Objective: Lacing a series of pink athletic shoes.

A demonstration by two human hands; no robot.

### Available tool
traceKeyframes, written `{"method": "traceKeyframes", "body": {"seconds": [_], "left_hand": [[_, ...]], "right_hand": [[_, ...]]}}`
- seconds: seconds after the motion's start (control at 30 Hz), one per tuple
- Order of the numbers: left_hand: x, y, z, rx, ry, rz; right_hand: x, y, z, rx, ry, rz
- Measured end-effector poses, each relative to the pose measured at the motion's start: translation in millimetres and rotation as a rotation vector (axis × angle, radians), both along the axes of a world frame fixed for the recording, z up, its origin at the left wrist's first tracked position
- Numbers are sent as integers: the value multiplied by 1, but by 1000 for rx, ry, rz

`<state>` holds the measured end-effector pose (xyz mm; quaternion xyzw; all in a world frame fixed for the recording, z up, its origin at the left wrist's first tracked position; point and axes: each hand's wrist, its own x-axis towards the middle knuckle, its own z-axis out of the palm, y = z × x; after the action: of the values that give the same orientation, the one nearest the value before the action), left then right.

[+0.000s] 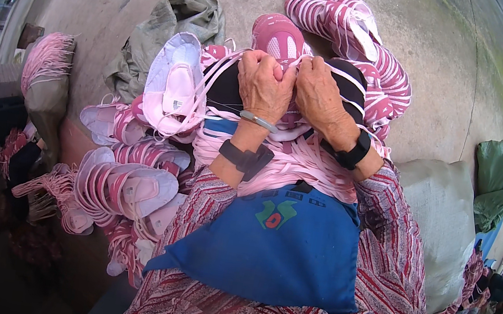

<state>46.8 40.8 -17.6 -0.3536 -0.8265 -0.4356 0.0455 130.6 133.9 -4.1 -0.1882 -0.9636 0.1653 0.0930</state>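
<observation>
A pink shoe upper (277,36) with a pale mesh toe lies across my lap, its toe pointing away from me. Both hands are closed over its lacing area. My left hand (265,87) pinches a pale pink shoelace, which trails off to the left over my dark trouser leg. Close beside it, my right hand (324,96) has its fingertips pinched on lace at the same shoe; the exact grip is partly hidden. A thick bundle of loose pink shoelaces (302,168) spreads over my lap. Against my left knee leans another shoe upper (173,96), its pale lining showing.
Stacked pink shoe uppers (130,187) pile up at left; more stacked uppers (390,80) curve along the far right. A grey-green cloth sack (176,29) lies far left. Laces (50,62) hang over a bundle at left. A whitish sack (437,217) stands right, near a green bag (496,184).
</observation>
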Motion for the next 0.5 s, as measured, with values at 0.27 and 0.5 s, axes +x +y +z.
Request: {"method": "traceKeyframes", "body": {"seconds": [0.27,0.5], "left_hand": [[5,-6,-4,18,5,-12],[4,-6,-1,-26,-24,-18]], "right_hand": [[16,15,6,-159,60,247],[23,20,18,-360,152,95]]}}
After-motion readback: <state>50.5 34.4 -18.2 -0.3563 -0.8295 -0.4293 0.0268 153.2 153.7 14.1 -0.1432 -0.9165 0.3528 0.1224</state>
